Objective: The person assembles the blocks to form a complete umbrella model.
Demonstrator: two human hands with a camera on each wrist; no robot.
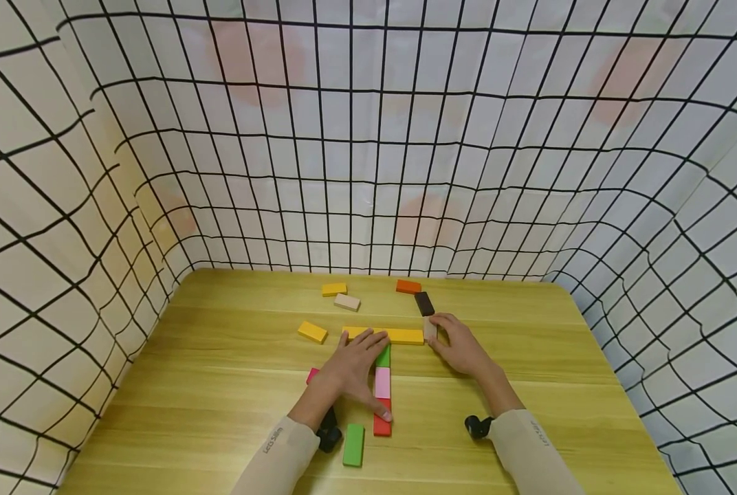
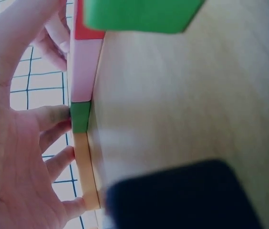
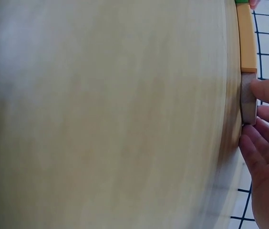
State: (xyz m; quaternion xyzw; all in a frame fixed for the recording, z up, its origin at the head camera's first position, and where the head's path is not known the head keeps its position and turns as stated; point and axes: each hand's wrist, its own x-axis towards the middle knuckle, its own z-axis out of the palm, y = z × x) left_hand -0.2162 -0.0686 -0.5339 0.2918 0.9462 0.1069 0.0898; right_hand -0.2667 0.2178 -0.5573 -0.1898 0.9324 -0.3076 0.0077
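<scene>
Toy blocks form a T on the table: yellow blocks (image 1: 405, 336) across the top, a stem of green (image 1: 383, 356), pink (image 1: 383, 383) and red blocks (image 1: 382, 427). My left hand (image 1: 346, 371) spreads over its left side, fingertips at the yellow row and thumb on the red stem. In the left wrist view these fingers lie along the yellow (image 2: 87, 171) and green blocks (image 2: 80, 117). My right hand (image 1: 464, 349) pinches a plain wooden block (image 1: 430, 328) at the row's right end. Its thumb and fingers show on that block (image 3: 248, 107) in the right wrist view.
Behind the T lie two single blocks, yellow (image 1: 334, 289) and pale wood (image 1: 346, 302), plus orange (image 1: 408, 286) and black ones (image 1: 424, 303). Another yellow block (image 1: 312, 332) lies left, a green one (image 1: 353, 445) nearer me. White grid-patterned walls (image 1: 368, 158) surround the table.
</scene>
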